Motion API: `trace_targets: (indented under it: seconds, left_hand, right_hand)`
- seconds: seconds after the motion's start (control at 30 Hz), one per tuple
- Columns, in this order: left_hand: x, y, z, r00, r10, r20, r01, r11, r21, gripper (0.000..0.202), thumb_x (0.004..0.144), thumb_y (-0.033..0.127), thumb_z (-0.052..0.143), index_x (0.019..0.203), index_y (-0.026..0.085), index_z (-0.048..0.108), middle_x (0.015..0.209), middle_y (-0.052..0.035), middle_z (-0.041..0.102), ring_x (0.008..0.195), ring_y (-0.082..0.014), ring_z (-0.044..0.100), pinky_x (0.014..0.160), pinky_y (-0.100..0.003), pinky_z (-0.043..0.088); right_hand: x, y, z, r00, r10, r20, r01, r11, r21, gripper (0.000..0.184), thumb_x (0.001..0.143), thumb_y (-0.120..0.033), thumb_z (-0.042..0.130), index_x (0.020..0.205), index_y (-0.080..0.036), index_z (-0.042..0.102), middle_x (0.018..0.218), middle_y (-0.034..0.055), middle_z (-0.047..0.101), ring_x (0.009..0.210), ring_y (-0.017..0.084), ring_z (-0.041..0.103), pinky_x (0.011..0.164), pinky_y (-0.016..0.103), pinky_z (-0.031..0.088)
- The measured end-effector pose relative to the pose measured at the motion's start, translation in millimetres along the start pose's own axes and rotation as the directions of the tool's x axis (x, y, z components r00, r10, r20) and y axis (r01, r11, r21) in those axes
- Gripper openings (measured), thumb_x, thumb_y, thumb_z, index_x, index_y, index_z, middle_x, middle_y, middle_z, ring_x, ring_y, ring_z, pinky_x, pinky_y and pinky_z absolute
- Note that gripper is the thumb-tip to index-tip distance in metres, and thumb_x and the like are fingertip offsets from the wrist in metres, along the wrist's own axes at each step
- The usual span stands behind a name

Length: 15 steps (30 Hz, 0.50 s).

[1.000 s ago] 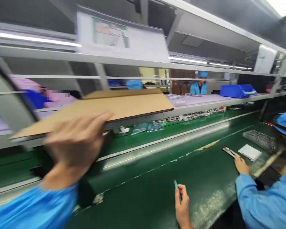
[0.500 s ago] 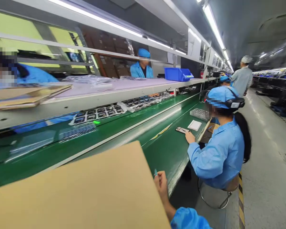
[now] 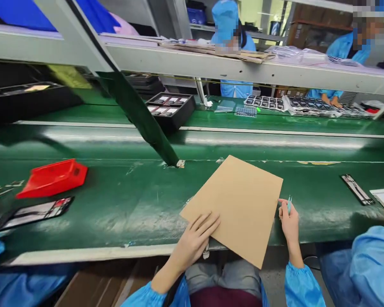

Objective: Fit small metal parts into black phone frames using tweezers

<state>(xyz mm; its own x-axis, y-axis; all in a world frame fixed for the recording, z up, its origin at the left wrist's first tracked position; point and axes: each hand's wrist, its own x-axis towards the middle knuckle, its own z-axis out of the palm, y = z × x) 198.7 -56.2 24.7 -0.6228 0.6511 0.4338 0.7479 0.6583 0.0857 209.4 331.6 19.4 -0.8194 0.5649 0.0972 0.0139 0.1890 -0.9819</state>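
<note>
A plain tan cardboard sheet is in front of me, over the green bench's front edge, one corner reaching above my lap. My left hand holds its near left edge, the fingers laid across the top face and the thumb out of sight. At the sheet's right edge, my right hand is closed around teal tweezers, tips pointing up. Its index finger reaches the cardboard's edge; whether it also grips the sheet is unclear.
A red bin and a flat black-framed part lie to the left. A slanted green-wrapped post meets the bench ahead. Black trays stand behind it. A co-worker's sleeve is at right, near another narrow part.
My view has swung left and down from the aisle. The cardboard, close up before, now appears lower and farther off. My left hand has come into view; the tweezers remain in my right hand.
</note>
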Motion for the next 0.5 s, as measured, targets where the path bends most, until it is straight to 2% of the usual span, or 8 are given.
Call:
trace_targets:
  seconds: [0.07,0.17,0.23,0.3,0.33,0.4,0.43,0.5]
  left_hand:
    - [-1.2,-6.5,2.5,0.998,-0.055,-0.006,0.054,0.998,-0.037,0.065,0.100,0.001,0.037,0.155,0.024,0.062,0.158,-0.0019,0.065,0.159,-0.0232,0.048,0.134,-0.046,0.039]
    - [-4.2,-11.8,0.8,0.980,-0.197,-0.037,0.193,0.977,-0.087,0.058,0.102,0.003,0.035,0.141,0.025,0.072,0.149,-0.0016,0.072,0.149,-0.0228,0.058,0.127,-0.044,0.046]
    - [0.5,-16.4,1.1,0.941,-0.331,-0.074,0.325,0.942,-0.082,0.048,0.104,0.009,0.038,0.126,0.025,0.078,0.134,-0.0047,0.079,0.132,-0.0244,0.069,0.114,-0.042,0.055]
    - [13.3,-21.3,3.8,0.879,-0.465,-0.109,0.465,0.885,-0.029,0.041,0.106,0.017,0.042,0.121,0.023,0.079,0.121,-0.0094,0.080,0.114,-0.0262,0.073,0.102,-0.042,0.058]
    - [22.1,-23.1,5.4,0.845,-0.522,-0.117,0.526,0.850,0.010,0.039,0.107,0.022,0.044,0.124,0.021,0.079,0.119,-0.0118,0.079,0.110,-0.0276,0.073,0.099,-0.043,0.059]
    - [42.1,-24.5,8.1,0.784,-0.613,-0.102,0.621,0.780,0.083,0.040,0.106,0.032,0.050,0.134,0.018,0.074,0.127,-0.0166,0.075,0.115,-0.0321,0.070,0.102,-0.048,0.059]
    - [52.3,-24.6,9.0,0.758,-0.647,-0.078,0.652,0.750,0.109,0.043,0.104,0.035,0.053,0.139,0.017,0.071,0.135,-0.0189,0.071,0.122,-0.0349,0.067,0.106,-0.052,0.057]
    - [71.5,-26.6,10.3,0.697,-0.717,-0.026,0.713,0.689,0.133,0.049,0.100,0.038,0.062,0.144,0.016,0.067,0.153,-0.0221,0.061,0.137,-0.0394,0.059,0.117,-0.058,0.051]
  right_hand:
    - [6.6,-2.4,-0.4,0.996,-0.020,0.082,0.025,0.997,-0.067,0.072,0.102,-0.081,0.054,0.113,-0.013,0.075,0.070,-0.0005,0.055,0.054,0.014,0.042,0.050,0.028,0.036]
    - [26.6,-10.6,7.9,0.985,-0.078,0.156,0.106,0.977,-0.185,0.065,0.107,-0.073,0.049,0.117,-0.015,0.076,0.087,0.0076,0.069,0.066,0.019,0.056,0.063,0.032,0.049]
    - [45.6,-16.7,22.2,0.969,-0.133,0.208,0.186,0.948,-0.259,0.057,0.109,-0.066,0.046,0.121,-0.018,0.076,0.103,0.0119,0.074,0.086,0.025,0.066,0.082,0.038,0.055]
    - [65.9,-21.1,42.6,0.940,-0.193,0.281,0.275,0.915,-0.294,0.049,0.108,-0.055,0.046,0.126,-0.021,0.076,0.125,0.0152,0.074,0.114,0.032,0.067,0.104,0.047,0.052]
    - [75.3,-22.2,53.7,0.919,-0.226,0.324,0.327,0.895,-0.303,0.046,0.107,-0.048,0.045,0.128,-0.021,0.076,0.137,0.0164,0.071,0.128,0.035,0.062,0.113,0.052,0.047]
    - [89.6,-21.8,74.4,0.854,-0.304,0.421,0.464,0.811,-0.355,0.047,0.102,-0.034,0.042,0.130,-0.019,0.076,0.156,0.0179,0.060,0.146,0.039,0.051,0.123,0.058,0.039]
    - [94.3,-20.0,82.8,0.809,-0.349,0.474,0.549,0.736,-0.396,0.049,0.100,-0.029,0.039,0.130,-0.016,0.076,0.160,0.0192,0.056,0.148,0.040,0.049,0.124,0.059,0.039]
    - [99.9,-12.6,94.0,0.703,-0.429,0.568,0.706,0.523,-0.479,0.053,0.100,-0.024,0.034,0.131,-0.012,0.075,0.156,0.0236,0.058,0.140,0.041,0.058,0.115,0.059,0.048]
